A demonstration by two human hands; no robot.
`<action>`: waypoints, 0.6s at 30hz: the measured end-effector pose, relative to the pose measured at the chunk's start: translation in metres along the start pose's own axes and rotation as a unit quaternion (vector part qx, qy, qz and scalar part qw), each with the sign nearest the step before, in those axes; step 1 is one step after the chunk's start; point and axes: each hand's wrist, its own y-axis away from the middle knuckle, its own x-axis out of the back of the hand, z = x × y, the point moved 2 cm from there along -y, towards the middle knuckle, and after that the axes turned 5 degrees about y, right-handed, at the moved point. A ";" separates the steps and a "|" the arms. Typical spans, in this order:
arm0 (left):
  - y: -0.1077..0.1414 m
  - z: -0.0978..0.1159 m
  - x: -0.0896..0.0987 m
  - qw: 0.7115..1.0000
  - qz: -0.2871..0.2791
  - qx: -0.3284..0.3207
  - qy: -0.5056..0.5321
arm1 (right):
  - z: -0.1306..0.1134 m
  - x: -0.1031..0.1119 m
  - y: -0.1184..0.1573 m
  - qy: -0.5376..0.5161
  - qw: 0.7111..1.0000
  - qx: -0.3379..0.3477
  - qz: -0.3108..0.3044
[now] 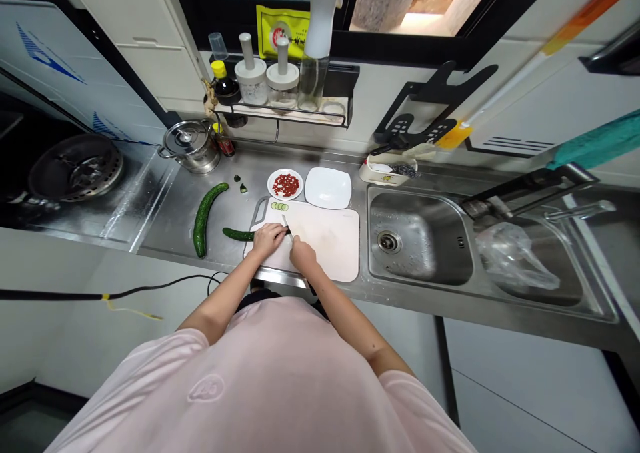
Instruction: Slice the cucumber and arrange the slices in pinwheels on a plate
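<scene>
My left hand [269, 240] rests on a dark green cucumber [237, 234] that lies across the left edge of the white cutting board [335, 243]. In my right hand [303, 256] is a knife [287, 224], its blade beside the cucumber's right end, close to my left fingertips. A few thin cucumber slices [279, 206] lie together near the board's top left corner. Another, larger curved cucumber [203, 221] sits on the steel counter to the left. Small cucumber end pieces [243, 188] lie behind it.
Behind the board stand a plate of chopped red pieces [286, 185] and a white square dish [328, 188]. A lidded pot [191, 148] is at the back left, a pan [76, 168] farther left. The sink [423, 237] lies right; a rack [285, 110] of jars hangs behind.
</scene>
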 end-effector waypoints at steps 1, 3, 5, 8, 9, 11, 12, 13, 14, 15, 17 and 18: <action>0.000 0.000 0.000 1.000 0.001 0.000 0.000 | 0.000 0.000 0.001 0.000 1.000 -0.001 -0.003; 0.000 0.000 0.000 1.000 0.002 0.001 0.000 | 0.001 0.000 0.004 0.001 1.000 -0.001 -0.006; 0.000 0.001 0.000 1.000 0.003 0.003 0.000 | 0.003 -0.001 0.009 0.002 1.000 0.002 -0.010; 0.000 0.000 0.000 1.000 0.003 0.003 0.001 | 0.007 -0.004 0.017 0.007 1.000 0.003 -0.020; 0.000 0.000 0.000 1.000 0.003 0.002 0.001 | 0.009 -0.005 0.020 0.009 1.000 0.002 -0.023; 0.000 0.000 0.000 1.000 0.003 -0.002 0.003 | 0.011 -0.008 0.025 0.012 1.000 -0.001 -0.025; 0.000 0.000 0.000 1.000 0.004 -0.004 0.004 | 0.011 -0.009 0.027 0.013 1.000 -0.003 -0.026; 0.000 -0.001 0.000 1.000 0.005 -0.005 0.004 | 0.012 -0.010 0.028 0.013 1.000 -0.004 -0.025; 0.000 -0.001 0.000 1.000 0.006 -0.005 0.005 | 0.012 -0.011 0.029 0.014 1.000 -0.005 -0.024; 0.000 -0.001 0.000 1.000 0.006 -0.005 0.005 | 0.012 -0.012 0.030 0.014 1.000 -0.005 -0.024; -0.001 -0.001 0.000 1.000 0.006 -0.004 0.006 | 0.012 -0.012 0.029 0.015 1.000 -0.005 -0.024; -0.001 -0.001 -0.001 1.000 0.005 -0.003 0.007 | 0.012 -0.011 0.028 0.016 1.000 -0.004 -0.023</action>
